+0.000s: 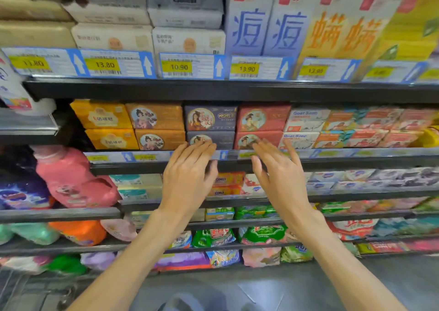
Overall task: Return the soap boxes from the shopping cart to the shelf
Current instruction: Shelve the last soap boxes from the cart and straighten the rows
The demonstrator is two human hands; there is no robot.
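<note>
Both forearms reach up from the bottom edge toward the shelf, and neither hand carries anything: the left hand has its fingers straight, tips against the price strip just below the dark blue soap boxes, while the right hand is spread loose with fingertips near the lower red soap box. So each grip is open and empty. Soap boxes sit stacked two high in a row on this shelf: yellow ones at the left, then orange, dark blue, red, and white goat soap boxes further right. A corner of the shopping cart seems to show at lower left, too blurred to tell whether boxes remain in it. These cartons look light, stiff and smooth; taking one across its short sides, thumb opposite fingers, should keep it from slipping or denting.
</note>
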